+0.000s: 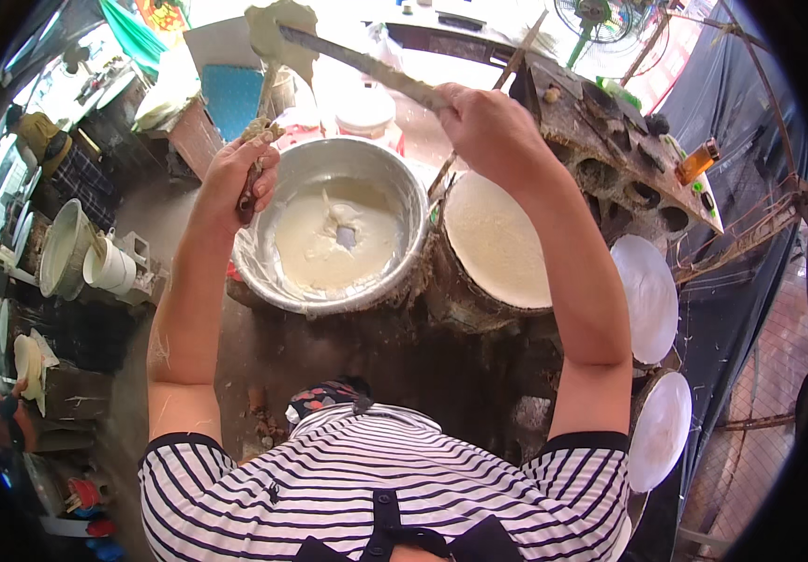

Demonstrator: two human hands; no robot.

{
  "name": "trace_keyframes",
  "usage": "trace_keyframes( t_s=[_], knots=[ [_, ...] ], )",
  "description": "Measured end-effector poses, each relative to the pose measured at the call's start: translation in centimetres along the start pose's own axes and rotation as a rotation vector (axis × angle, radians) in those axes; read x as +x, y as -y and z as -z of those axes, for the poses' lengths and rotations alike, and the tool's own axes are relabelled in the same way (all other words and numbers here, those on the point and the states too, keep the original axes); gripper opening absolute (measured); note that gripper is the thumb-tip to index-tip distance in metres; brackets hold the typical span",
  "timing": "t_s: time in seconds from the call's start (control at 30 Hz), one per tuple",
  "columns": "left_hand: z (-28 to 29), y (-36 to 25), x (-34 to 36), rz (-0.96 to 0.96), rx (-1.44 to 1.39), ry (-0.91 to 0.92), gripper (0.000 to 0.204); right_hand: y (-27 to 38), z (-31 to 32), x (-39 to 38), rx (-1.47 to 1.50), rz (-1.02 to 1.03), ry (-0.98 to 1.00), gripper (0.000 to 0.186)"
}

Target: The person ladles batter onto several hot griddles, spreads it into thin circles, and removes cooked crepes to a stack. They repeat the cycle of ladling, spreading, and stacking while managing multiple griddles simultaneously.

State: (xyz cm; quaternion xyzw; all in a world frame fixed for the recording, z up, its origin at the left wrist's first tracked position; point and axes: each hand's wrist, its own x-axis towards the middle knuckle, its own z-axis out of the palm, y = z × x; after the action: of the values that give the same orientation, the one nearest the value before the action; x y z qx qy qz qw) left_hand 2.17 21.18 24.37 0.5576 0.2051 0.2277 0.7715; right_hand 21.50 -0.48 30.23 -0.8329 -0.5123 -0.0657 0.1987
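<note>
My left hand [243, 180] is closed around the brown handle of a batter-smeared tool [267, 92], held upright over the basin's left side. A thick pale clump of batter [268, 28] covers its upper end and hides its shape. My right hand [486, 129] grips a long flat stick [366, 66] coated in batter. Its far end meets that clump. Below stands a wide metal basin [402, 276] holding pale batter [305, 248], with a small raised peak in its middle. Under my right forearm lies a round griddle covered by a thin pale layer [493, 239].
Right of the griddle is a ledge of hollow blocks [643, 192] with a bottle of amber liquid [697, 161]. Two white discs [647, 298] stand below it. A white bucket [364, 110] sits behind the basin. At left are another basin [59, 248] and a white pail [111, 267].
</note>
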Motion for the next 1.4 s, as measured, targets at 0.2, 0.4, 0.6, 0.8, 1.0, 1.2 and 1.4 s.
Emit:
trace_keyframes(
  t_s=[0.2, 0.4, 0.6, 0.8, 1.0, 1.2, 1.4],
  knots=[
    [3.8, 4.8, -0.7, 0.267, -0.287, 0.059, 0.014, -3.1, -8.1, -4.6, -0.344, 0.193, -0.278, 0.021],
    [11.1, 16.1, -0.5, 0.761, -0.932, 0.015, 0.025, -3.5, -13.8, -11.0, -0.196, 0.112, -0.296, 0.028],
    [9.3, 15.9, -1.7, 0.945, -1.003, 0.223, 0.028, -1.3, -17.5, -17.5, 0.454, -0.313, -0.55, 0.018],
    [1.8, 8.8, -3.9, 0.841, -0.572, 0.303, 0.018, 0.0, -22.5, -28.4, 1.122, -0.879, -0.587, 0.013],
    [-13.9, 7.3, -4.5, 0.867, -0.202, 0.63, 0.015, -4.5, -17.7, -40.7, 1.286, -1.024, -1.27, 0.012],
    [-37.7, 10.9, -12.5, 1.11, -0.256, 0.914, 0.025, -9.1, -11.6, -56.3, 1.139, -1.139, -1.682, 0.01],
    [-59.2, 20.0, -21.4, 1.307, -0.192, 1.331, 0.023, -9.5, -6.7, -69.8, 0.928, -1.359, -1.769, 0.01]
  ],
)
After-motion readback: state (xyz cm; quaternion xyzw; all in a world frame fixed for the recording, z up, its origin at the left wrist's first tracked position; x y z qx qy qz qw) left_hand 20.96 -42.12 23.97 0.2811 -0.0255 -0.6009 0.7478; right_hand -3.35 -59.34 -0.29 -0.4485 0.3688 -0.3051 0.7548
